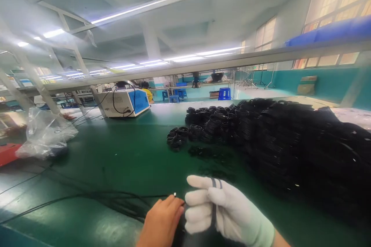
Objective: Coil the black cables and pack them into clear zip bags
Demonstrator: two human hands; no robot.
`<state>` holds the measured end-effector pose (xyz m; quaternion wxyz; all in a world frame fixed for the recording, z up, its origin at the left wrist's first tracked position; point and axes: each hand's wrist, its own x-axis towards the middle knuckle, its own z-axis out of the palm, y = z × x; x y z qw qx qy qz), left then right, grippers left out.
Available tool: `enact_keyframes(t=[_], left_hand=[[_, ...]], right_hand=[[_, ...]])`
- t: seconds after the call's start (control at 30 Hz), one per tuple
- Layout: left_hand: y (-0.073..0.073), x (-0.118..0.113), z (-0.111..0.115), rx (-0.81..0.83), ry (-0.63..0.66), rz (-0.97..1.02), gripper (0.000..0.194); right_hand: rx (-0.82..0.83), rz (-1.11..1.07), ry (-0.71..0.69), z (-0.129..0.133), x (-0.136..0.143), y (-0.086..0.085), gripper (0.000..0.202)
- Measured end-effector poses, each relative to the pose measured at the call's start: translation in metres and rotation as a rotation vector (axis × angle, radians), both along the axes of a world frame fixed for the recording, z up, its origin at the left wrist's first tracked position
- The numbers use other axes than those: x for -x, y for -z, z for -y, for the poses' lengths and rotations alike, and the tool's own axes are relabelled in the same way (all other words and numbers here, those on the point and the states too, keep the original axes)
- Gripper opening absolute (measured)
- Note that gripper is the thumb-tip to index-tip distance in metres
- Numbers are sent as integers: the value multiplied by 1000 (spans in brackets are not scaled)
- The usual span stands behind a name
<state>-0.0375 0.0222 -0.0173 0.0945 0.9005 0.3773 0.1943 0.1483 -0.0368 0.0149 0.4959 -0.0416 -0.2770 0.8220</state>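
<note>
Closely set hands [162, 218], cloth glove [242, 213], thin cables [124, 205]

A factory workshop. Black coils [272, 142] crowd the table [95, 150] on the right; a machine [137, 102] stands by its far edge.

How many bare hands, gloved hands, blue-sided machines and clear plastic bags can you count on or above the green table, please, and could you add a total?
Bare left hand: 1
Gloved right hand: 1
Blue-sided machine: 1
Clear plastic bag: 1
Total: 4
</note>
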Motion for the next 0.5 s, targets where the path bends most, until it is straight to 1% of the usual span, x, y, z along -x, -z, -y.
enact_keyframes(t=[0.07,0.13,0.17,0.2,0.23,0.27,0.3,0.37,0.4,0.43,0.47,0.5], left_hand=[[13,0,13,-245,27,-67,21],[17,-6,28,-453,80,-82,21],[15,-9,34,-533,106,-68,23],[9,-13,39,-582,134,-49,24],[-1,-16,41,-593,155,-30,24],[-14,-18,42,-571,175,-15,24],[-29,-19,41,-509,193,-16,22],[-59,-18,34,-318,207,-27,17],[-71,-18,29,-204,203,-27,13],[-81,-17,24,-84,200,-12,10],[-87,-17,19,49,198,13,9],[-88,-18,14,193,197,51,8]], right_hand=[[10,-10,85,-3,-3,-2,35],[11,19,136,-5,-5,1,21],[18,53,157,-5,-5,4,18],[21,101,172,-4,-5,7,17],[14,159,168,-3,-4,10,19],[-4,219,137,-1,-3,14,24],[-32,268,81,0,-2,17,27],[-83,299,-74,4,3,24,31],[-81,279,-139,5,6,26,32],[-57,239,-180,5,9,29,33],[-17,185,-199,6,11,31,33],[28,130,-211,6,14,32,34]])
